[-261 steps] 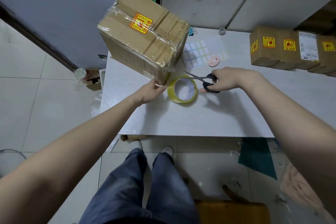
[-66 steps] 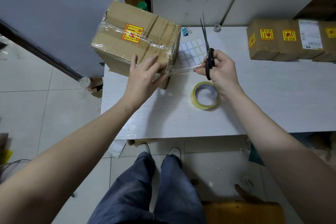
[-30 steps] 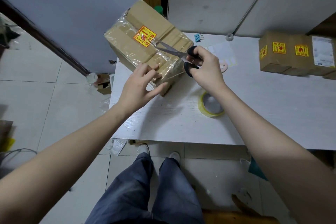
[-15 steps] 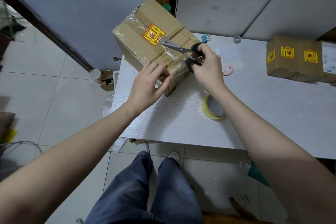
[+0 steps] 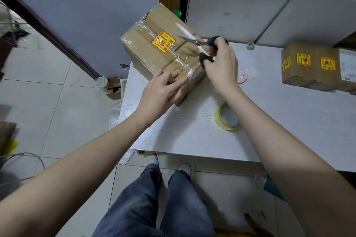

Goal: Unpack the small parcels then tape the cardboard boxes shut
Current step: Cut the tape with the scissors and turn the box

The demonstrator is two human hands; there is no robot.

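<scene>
Cardboard box (image 5: 159,52) under flat left hand (image 5: 160,90) — right hand (image 5: 221,65) grip holds scissors (image 5: 200,44).

Your two arms are bare, with no sleeves or watch. You wear dark blue jeans (image 5: 154,204) and light-coloured shoes (image 5: 185,168), of which only the toes are visible.

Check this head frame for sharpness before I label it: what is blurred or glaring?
Head view: the scissors blades smear with motion blur; the left hand fingertips look soft; clear tape on the cardboard box catches glare; wide-angle distortion bends the table edge.
</scene>
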